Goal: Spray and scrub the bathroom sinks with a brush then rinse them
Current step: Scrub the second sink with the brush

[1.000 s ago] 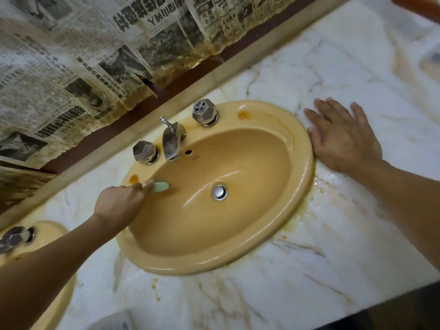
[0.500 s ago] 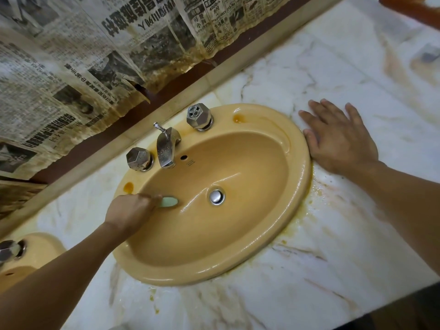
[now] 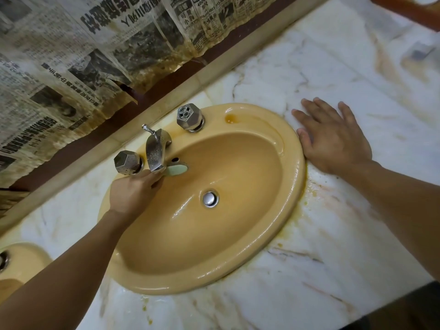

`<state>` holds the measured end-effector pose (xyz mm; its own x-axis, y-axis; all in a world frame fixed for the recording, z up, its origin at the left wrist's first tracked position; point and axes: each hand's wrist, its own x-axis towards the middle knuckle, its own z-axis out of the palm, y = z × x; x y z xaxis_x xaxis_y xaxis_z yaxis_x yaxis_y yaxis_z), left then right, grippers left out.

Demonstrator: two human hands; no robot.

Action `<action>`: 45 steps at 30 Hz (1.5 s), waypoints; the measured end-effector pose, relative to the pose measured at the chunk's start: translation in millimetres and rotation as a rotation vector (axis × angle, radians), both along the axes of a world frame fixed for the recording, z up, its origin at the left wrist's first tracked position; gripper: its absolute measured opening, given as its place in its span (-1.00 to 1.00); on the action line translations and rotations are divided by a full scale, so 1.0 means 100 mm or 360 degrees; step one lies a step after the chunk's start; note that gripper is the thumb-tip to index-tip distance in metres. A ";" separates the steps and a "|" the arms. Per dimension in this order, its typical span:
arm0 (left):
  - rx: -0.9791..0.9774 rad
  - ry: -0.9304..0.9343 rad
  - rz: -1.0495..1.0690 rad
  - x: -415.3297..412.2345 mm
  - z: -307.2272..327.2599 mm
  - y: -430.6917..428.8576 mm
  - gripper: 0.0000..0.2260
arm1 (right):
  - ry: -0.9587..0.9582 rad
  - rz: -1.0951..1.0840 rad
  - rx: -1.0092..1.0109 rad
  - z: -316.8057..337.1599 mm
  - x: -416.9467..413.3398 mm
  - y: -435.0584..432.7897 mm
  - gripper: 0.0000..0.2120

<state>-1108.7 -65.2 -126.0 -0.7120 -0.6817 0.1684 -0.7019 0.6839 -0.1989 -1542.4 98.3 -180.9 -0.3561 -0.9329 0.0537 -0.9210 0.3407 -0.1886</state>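
At the middle of the frame, the mustard-yellow sink [image 3: 295, 184] looks to be mid-scrub. Its bowl is wet and glossy, yet a brownish film shows on the back ledge and an orange stain sits in the soap recess [image 3: 229, 119] at the upper right of the rim, so I judge the brushing only partly done. No water runs from the faucet spout [image 3: 156, 151], and neither the left tap handle [image 3: 127, 162] nor the right tap handle [image 3: 190, 116] is touched, so the rinse is not yet begun. A second sink [image 3: 21, 260] peeks in at the lower left edge; whether it has been cleaned cannot be told. No spray bottle is in view. The left hand [image 3: 129, 194] grips the brush [image 3: 177, 169], fingers [image 3: 152, 179] curled tight round a handle the fist hides. Only the pale green head shows, lying against the bowl's back wall just under the spout, beside the overflow hole [image 3: 175, 160]. The right hand [image 3: 333, 139] lies flat on the marble countertop [image 3: 357, 234] at right, fingers [image 3: 316, 108] straight and spread, holding nothing, its thumb edge touching the sink's rim.
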 end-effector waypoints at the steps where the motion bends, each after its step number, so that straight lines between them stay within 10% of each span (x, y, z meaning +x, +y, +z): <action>1: 0.0000 0.0016 -0.0003 0.01 -0.06 0.01 -0.81 | 0.0004 -0.0002 0.0001 0.00 0.00 0.00 -0.45; 11: -0.0252 0.0336 0.0240 -0.09 -0.34 0.10 -0.81 | 0.0003 -0.0002 0.0000 0.01 0.01 0.00 -0.45; 27: 0.1246 -0.0309 0.0818 -0.63 -0.54 0.19 -0.68 | -0.0013 0.0013 0.0002 0.03 0.00 0.00 -0.45; 38: 0.0735 -0.1023 0.0390 -1.08 -0.34 0.47 -0.76 | -0.0007 0.0015 -0.0004 0.03 0.00 0.00 -0.47; 45: 0.0680 -0.0793 0.0607 -1.04 -0.40 0.53 -0.82 | 0.0009 0.0006 0.0006 0.03 0.01 0.01 -0.45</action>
